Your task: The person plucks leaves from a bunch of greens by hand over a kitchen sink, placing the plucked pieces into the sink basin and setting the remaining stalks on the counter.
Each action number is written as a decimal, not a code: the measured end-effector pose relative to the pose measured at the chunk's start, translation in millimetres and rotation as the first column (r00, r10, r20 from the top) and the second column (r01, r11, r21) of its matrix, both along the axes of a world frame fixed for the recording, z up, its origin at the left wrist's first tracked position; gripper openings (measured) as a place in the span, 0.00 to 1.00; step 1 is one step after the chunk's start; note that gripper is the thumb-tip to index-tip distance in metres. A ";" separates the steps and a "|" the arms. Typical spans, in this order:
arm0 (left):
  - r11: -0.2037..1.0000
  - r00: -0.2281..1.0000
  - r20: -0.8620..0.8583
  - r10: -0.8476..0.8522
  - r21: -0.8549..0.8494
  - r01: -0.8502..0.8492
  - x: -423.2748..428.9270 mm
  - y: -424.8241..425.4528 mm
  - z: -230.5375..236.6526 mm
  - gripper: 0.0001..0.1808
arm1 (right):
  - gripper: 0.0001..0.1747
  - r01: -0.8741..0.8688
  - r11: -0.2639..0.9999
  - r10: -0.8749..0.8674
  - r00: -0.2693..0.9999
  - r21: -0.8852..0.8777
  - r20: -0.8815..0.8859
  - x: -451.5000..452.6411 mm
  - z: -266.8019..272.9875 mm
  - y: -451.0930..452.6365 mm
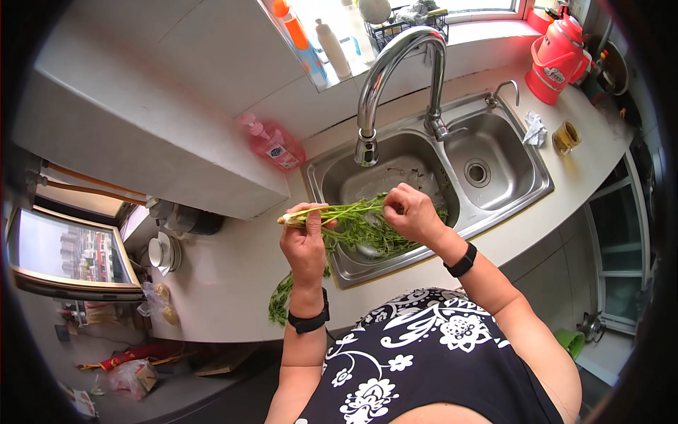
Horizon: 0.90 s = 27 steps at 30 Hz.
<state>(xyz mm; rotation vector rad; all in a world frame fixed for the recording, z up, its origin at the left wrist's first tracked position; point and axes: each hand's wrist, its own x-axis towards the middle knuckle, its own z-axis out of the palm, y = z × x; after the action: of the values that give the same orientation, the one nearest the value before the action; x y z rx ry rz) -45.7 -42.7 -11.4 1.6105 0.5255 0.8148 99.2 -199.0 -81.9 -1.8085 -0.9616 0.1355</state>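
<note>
My left hand [303, 246] grips a bunch of leafy green vegetable, its thin green stems [349, 210] running across and its pale root end sticking out to the left. My right hand [416, 216] is closed at the far end of a stem, fingertips pinched together; what lies inside the pinch is partly hidden. Below both hands, more leafy greens [377, 241] lie in the larger left basin [354, 168] of a stainless steel sink, with scraps on its wet floor. Another leafy bunch [280, 299] rests on the counter beside my left wrist.
A chrome gooseneck faucet [405, 40] arches over the left basin. Beside it lies a smaller basin [500, 169]. A pink pump bottle [275, 148] stands at the back left; a red thermos [556, 61], a crumpled white cloth [535, 129] and a glass jar [566, 138] are at right.
</note>
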 end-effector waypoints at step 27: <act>0.795 0.859 0.479 0.179 -0.585 0.160 -24.6 74.2 56.2 0.16 | 0.18 -0.145 0.989 0.139 0.954 -0.003 -0.266 -8.3 -56.5 17.1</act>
<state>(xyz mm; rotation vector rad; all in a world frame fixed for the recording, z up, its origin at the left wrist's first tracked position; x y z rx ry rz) -70.3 31.6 44.9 0.7387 0.3511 0.9226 91.0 -182.0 -138.4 -1.6890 -0.8994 0.4692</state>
